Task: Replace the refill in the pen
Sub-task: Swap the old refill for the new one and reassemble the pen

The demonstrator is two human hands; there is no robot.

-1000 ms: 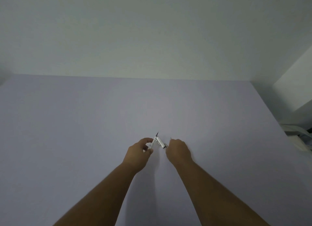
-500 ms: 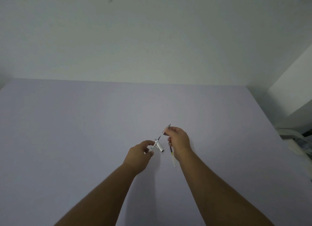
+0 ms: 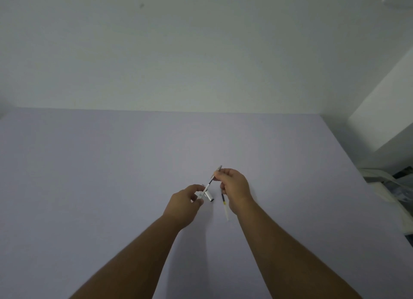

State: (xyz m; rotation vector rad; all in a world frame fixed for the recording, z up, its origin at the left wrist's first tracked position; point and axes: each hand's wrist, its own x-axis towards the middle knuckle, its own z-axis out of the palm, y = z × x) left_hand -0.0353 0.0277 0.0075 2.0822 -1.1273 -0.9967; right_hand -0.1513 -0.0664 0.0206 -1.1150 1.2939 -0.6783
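Both hands over mid table, slightly right of centre. Left hand fingers pinch the pen barrel, short silver piece w/ dark open end pointing near-right. Right hand fingers clamped on the refill, thin rod w/ tip end poking far past the thumb, other end meeting the barrel. Second refill sticks out under right hand, pointing near, clear w/ yellow band. Table bare to the left, far edge at wall, well apart from hands. Right edge closer, clutter beyond it.
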